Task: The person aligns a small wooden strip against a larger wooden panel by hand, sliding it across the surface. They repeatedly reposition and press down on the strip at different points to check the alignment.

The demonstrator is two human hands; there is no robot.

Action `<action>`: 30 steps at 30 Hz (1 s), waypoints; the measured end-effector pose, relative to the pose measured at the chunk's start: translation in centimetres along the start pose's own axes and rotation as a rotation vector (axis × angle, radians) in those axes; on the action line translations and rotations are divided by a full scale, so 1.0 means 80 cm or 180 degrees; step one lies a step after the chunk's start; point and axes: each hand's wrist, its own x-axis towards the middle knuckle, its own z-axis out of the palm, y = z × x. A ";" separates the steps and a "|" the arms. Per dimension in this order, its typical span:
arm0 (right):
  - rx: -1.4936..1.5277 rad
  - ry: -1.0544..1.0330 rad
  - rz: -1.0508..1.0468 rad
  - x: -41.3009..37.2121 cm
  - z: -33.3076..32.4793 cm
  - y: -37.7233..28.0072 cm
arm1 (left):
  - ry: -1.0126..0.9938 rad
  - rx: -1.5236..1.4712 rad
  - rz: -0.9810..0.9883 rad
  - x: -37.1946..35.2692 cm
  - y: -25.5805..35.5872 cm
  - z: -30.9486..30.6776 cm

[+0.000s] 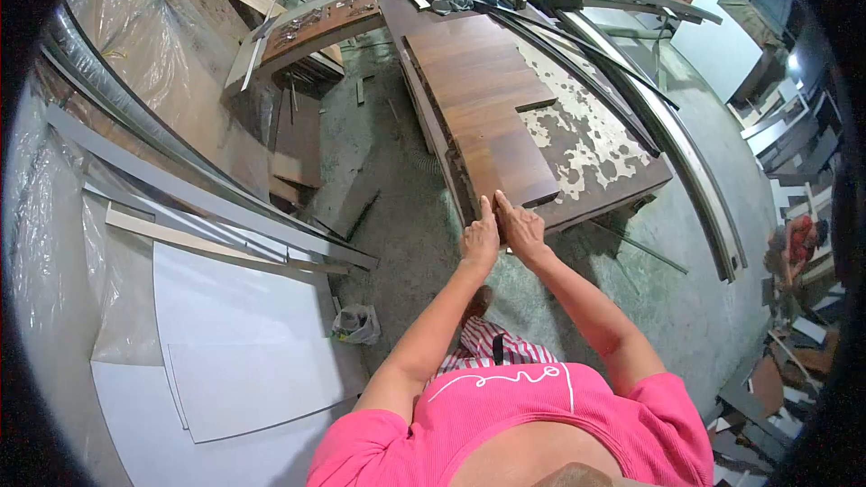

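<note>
A brown wood-grain board (487, 99) with a notch cut in its right side lies on a worktable (622, 176) whose top is dark with patchy pale areas. At the board's near edge, my left hand (481, 236) has its index finger stretched forward, with the other fingers curled. Right beside it, my right hand (520, 227) also points its index finger at that edge, its other fingers bent. Both fingertips are at the board's near corner. Neither hand visibly grips anything.
White panels (244, 334) and long strips (180, 162) lie at the left. Long metal profiles (686, 153) run along the table's right side. A plastic bag (356, 324) sits on the floor. A person in red (799, 239) is at the far right among scrap pieces.
</note>
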 end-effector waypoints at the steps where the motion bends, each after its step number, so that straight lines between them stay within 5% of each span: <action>1: -0.0051 -0.0017 -0.0022 0.008 0.003 -0.002 | 0.0006 0.0022 -0.0013 0.007 -0.001 -0.005; 30: -0.0255 -0.0492 0.0147 0.344 0.032 0.001 | -0.0041 0.0380 -0.0237 0.329 -0.003 -0.048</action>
